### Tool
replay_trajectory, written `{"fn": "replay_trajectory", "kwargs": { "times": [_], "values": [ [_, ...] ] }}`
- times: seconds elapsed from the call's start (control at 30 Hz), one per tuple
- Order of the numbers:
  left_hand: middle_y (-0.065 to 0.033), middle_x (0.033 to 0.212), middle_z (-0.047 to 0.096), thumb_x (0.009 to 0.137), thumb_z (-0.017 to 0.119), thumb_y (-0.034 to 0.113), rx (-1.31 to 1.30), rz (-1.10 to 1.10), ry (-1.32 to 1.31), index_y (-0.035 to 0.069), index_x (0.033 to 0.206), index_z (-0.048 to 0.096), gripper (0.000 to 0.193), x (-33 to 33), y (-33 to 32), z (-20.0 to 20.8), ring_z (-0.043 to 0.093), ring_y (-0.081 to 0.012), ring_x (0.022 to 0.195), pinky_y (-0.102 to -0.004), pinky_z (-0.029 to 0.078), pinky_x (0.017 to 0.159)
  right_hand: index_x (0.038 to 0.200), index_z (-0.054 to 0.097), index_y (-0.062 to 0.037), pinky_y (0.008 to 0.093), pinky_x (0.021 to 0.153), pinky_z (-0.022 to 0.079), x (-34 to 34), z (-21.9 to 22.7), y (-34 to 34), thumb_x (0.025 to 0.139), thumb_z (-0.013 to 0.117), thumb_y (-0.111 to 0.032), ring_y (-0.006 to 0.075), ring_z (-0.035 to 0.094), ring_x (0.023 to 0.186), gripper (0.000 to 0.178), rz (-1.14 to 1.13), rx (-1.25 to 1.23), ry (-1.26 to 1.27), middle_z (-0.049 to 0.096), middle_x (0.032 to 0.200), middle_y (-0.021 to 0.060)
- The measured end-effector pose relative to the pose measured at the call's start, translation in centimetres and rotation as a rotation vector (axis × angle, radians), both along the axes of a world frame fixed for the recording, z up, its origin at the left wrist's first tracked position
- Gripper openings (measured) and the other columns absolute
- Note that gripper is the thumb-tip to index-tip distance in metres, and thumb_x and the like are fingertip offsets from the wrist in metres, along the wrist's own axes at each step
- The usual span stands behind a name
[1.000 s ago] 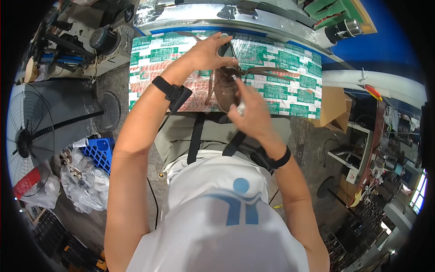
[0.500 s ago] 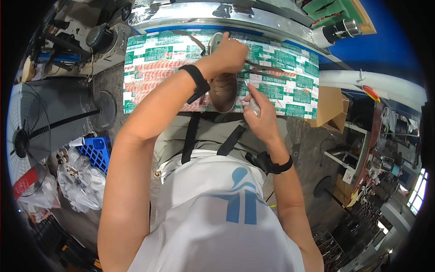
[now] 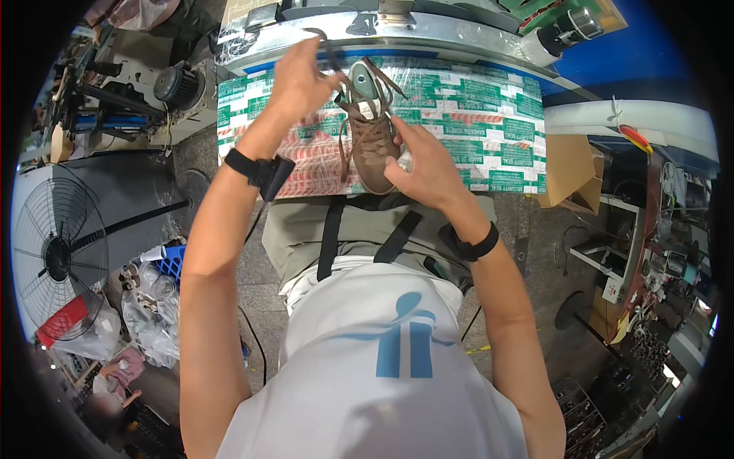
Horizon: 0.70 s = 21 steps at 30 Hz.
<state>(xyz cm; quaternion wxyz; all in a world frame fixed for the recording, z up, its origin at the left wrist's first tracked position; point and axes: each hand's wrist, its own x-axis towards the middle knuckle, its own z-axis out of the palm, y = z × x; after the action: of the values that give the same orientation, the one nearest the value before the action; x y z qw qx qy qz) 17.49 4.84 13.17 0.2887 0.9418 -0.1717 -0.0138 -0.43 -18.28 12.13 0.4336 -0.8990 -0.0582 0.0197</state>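
Note:
A brown lace-up shoe [image 3: 371, 149] lies on the taped work surface [image 3: 474, 126], its toe toward me and its greenish insole [image 3: 364, 83] showing at the far end. Loose laces spread to both sides of its tongue. Up and left of the shoe is my left hand [image 3: 302, 83], its fingers about a dark brown shoelace [image 3: 330, 55] that curves up past the fingertips; the exact grip is blurred. My right hand [image 3: 423, 164] rests against the shoe's right side. It is closed round a small pale-handled tool [image 3: 404, 160], mostly hidden by the fingers.
Behind the work surface runs a shiny metal rail [image 3: 451, 32], with a dark cylindrical part [image 3: 569, 32] at the far right. An opened cardboard box [image 3: 572, 174] stands right of the surface. On the left are a floor fan [image 3: 57, 258], plastic bags [image 3: 153, 314] and a motor [image 3: 178, 84].
My left hand has moved off the shoe, up and to the left, and the lace there is lifted. My right hand has come left against the shoe, covering the tool's metal tip.

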Motion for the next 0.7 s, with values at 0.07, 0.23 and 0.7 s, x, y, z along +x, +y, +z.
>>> {"fn": "replay_trajectory", "kwargs": {
  "times": [0.07,0.23,0.7],
  "values": [
    [-0.0265,0.151,0.061,0.086,0.092,0.026,-0.067,-0.114,-0.013,0.0,0.149,0.062,0.074,-1.4,-0.3,-1.8,0.069,-0.0364,0.127,-0.0433,0.058,0.101,0.144,0.06,0.0099,0.0481,0.092,0.056,0.5,-0.4,0.5,0.085,0.072,-0.024,0.0401,0.069,0.103,0.069,0.047,-0.046,-0.07,0.07,0.111,0.0221],
    [-0.0247,0.164,0.052,0.083,0.096,0.03,-0.021,-0.296,0.044,0.014,0.151,0.065,0.077,-2.1,-1.7,-3.0,0.058,-0.0414,0.144,-0.0481,0.056,0.112,0.142,0.06,0.0103,0.0502,0.092,0.055,0.7,0.0,0.1,0.083,0.074,-0.023,0.0411,0.068,0.101,0.069,0.114,-0.188,-0.135,0.068,0.106,0.0226],
    [-0.0181,0.171,0.046,0.087,0.092,0.028,-0.069,-0.242,0.084,0.023,0.147,0.071,0.063,-2.6,-1.4,-4.2,0.049,-0.0427,0.153,-0.0576,0.048,0.121,0.146,0.054,0.0123,0.0504,0.086,0.052,-7.4,5.2,-2.0,0.083,0.076,-0.019,0.0407,0.064,0.097,0.074,0.231,-0.331,-0.066,0.062,0.105,0.0222]
  ]
}}
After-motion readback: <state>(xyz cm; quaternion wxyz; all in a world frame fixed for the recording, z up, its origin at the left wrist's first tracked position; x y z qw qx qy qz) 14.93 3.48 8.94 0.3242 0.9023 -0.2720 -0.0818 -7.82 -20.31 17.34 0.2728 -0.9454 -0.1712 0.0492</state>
